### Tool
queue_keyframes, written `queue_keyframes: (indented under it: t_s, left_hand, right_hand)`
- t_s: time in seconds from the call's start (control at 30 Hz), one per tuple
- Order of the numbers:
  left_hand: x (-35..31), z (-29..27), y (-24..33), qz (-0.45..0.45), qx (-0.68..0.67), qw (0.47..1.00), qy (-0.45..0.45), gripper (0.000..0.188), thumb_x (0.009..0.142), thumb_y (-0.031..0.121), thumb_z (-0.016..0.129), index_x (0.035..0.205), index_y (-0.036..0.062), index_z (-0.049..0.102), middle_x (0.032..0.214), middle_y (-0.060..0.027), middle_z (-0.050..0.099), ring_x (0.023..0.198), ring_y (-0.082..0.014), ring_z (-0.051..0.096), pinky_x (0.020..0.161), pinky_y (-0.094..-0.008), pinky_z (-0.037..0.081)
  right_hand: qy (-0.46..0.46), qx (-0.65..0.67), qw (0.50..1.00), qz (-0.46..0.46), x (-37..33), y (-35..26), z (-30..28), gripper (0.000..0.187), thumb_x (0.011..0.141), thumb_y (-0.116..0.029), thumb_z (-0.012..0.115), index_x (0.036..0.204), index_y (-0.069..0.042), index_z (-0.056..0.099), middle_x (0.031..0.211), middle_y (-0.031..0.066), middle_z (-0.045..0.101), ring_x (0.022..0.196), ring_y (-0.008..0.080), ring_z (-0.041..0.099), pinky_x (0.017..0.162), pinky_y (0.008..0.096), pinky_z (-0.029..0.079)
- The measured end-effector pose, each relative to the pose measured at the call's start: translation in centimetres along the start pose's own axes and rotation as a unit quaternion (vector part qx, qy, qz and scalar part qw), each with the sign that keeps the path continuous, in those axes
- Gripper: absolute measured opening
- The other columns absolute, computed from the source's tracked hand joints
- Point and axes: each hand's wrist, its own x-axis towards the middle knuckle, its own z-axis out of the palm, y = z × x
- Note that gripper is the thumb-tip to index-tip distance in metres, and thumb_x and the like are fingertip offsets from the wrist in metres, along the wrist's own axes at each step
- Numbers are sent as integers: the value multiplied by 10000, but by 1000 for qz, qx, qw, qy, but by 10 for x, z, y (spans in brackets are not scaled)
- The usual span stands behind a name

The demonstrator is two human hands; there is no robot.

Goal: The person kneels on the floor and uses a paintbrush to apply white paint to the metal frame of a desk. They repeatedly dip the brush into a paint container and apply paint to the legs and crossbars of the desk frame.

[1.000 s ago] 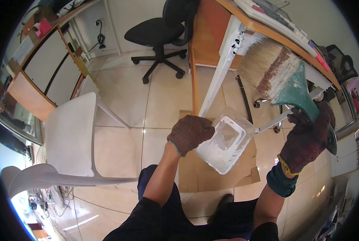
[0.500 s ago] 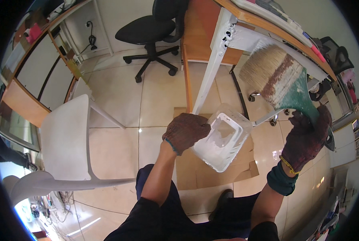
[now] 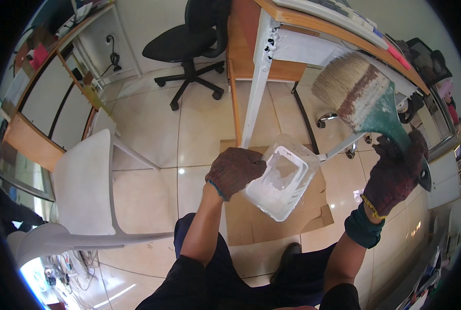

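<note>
In a dark red knit glove, my left hand (image 3: 236,172) grips the left side of a clear plastic tub (image 3: 284,178) with white paint in it. My right hand (image 3: 397,170), gloved the same way, is closed round the green handle of a wide paintbrush (image 3: 367,95). The brush is raised to the right, its pale bristles up and to the left, against the white rail under the desk top (image 3: 313,49). From this view I cannot tell whether the bristle tips touch that rail. White paint coats the desk's leg (image 3: 256,88), with dark holes near its top.
Flattened cardboard (image 3: 251,222) lies on the tiled floor (image 3: 148,201) below the tub. A white plastic chair (image 3: 86,181) stands at the left, a black swivel chair (image 3: 186,44) at the back. Loose cables (image 3: 81,268) lie at lower left. Items, including a pink marker (image 3: 397,56), rest on the desk.
The view has shifted slightly, so the desk sits a little further left. The brush has shifted slightly right relative to the desk corner. Both hands keep their holds.
</note>
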Motion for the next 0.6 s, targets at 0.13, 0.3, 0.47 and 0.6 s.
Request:
queue_keyframes:
  t_s: [0.13, 0.3, 0.47, 0.6]
  left_hand:
    - [2, 14, -19, 31, -34, 999, 16, 301, 768, 329, 491, 709, 58, 606, 687, -170, 589, 653, -340, 571, 610, -395, 464]
    - [3, 8, -5, -23, 11, 999, -27, 142, 714, 203, 560, 833, 144, 612, 822, -68, 606, 718, -286, 606, 606, -370, 509]
    - [1, 24, -36, 100, 105, 989, 8, 175, 748, 228, 587, 899, 162, 650, 868, -72, 641, 747, -297, 620, 653, -392, 516]
    - [3, 11, -14, 25, 64, 998, -12, 258, 800, 330, 540, 897, 128, 669, 857, -136, 644, 762, -338, 605, 704, -419, 496]
  right_hand:
    - [-5, 49, 997, 61, -6, -3, -5, 385, 913, -314, 489, 1116, 11, 515, 1042, 140, 561, 721, 251, 654, 543, 295, 574]
    - [-47, -146, 982, -113, -5, 9, 12, 302, 895, -258, 544, 1067, -11, 568, 1057, 132, 555, 814, 233, 633, 566, 307, 584]
    - [8, -156, 971, -180, -12, 10, -11, 235, 833, -60, 594, 1044, 36, 554, 1014, 138, 548, 825, 216, 615, 603, 293, 554]
    - [34, -162, 981, -102, -28, 6, -9, 306, 839, -179, 584, 1058, 25, 521, 1006, 134, 531, 845, 248, 603, 594, 328, 544]
